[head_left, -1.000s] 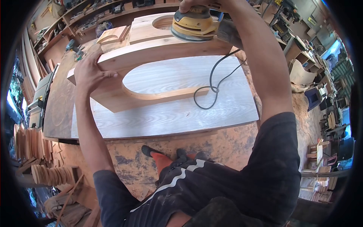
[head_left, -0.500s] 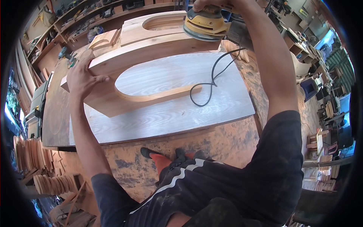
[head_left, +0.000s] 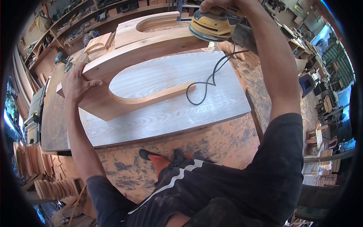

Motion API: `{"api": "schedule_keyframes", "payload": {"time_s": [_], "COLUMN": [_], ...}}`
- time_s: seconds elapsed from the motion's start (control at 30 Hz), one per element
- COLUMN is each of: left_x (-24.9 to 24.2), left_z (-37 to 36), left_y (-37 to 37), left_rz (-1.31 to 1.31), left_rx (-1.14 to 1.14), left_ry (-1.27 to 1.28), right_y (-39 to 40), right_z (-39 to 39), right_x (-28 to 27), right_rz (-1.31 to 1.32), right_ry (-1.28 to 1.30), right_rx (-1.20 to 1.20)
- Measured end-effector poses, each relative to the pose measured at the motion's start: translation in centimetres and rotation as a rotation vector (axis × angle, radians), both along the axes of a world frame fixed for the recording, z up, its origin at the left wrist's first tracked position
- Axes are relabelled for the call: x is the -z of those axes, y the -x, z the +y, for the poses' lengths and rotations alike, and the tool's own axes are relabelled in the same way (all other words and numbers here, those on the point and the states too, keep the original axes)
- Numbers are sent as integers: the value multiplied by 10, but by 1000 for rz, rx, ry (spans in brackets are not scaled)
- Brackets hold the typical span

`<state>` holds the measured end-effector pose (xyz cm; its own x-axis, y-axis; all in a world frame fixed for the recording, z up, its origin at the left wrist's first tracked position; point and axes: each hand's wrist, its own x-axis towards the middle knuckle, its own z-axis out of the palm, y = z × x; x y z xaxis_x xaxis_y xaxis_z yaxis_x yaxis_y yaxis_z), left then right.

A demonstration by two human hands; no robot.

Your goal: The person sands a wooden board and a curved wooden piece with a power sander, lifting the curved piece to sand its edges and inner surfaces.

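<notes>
A thick U-shaped wooden piece (head_left: 104,100) stands on edge on a grey wood-grain board (head_left: 166,123). My left hand (head_left: 78,83) grips its closed left end, thumb on the near face and fingers over the top edge. At the far right, my right hand (head_left: 219,3) is wrapped round the top of a yellow and black orbital sander (head_left: 211,27), partly cut off by the frame. The sander's pad rests on the right end of the piece's upper edge. A dark cord (head_left: 213,77) loops down over the board beside the lower arm.
Behind lie another U-shaped wooden piece (head_left: 126,33) and a small curved offcut (head_left: 99,42). A cordless drill (head_left: 63,60) sits at the bench's far left. Cluttered shelves (head_left: 81,22) line the back. Stacked wooden parts (head_left: 55,189) stand at lower left.
My right hand has slid the sander a little to the right along the upper edge. My left hand keeps its grip. The whole view has shifted slightly.
</notes>
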<state>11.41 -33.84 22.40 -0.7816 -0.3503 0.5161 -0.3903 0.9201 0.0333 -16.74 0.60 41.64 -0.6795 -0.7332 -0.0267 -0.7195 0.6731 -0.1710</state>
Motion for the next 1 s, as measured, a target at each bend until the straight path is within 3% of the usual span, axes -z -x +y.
{"api": "schedule_keyframes", "payload": {"time_s": [0.1, 0.4, 0.83, 1.0], "left_x": [0, -3, -6, -16], "left_z": [2, 7, 9, 23], "left_y": [-1, -1, -1, -1], "left_rz": [1, 6, 22, -60], "left_rx": [5, -1, -5, -103], "left_ry": [-11, -68, -77, -170], "right_y": [20, -2, -49, -76], "right_z": [-17, -62, -153, -178], "right_x": [11, 8, 13, 12], "right_rz": [163, 227, 138, 134], "right_ry": [-9, -60, 58, 45], "right_rx": [-70, -197, -475, -552]}}
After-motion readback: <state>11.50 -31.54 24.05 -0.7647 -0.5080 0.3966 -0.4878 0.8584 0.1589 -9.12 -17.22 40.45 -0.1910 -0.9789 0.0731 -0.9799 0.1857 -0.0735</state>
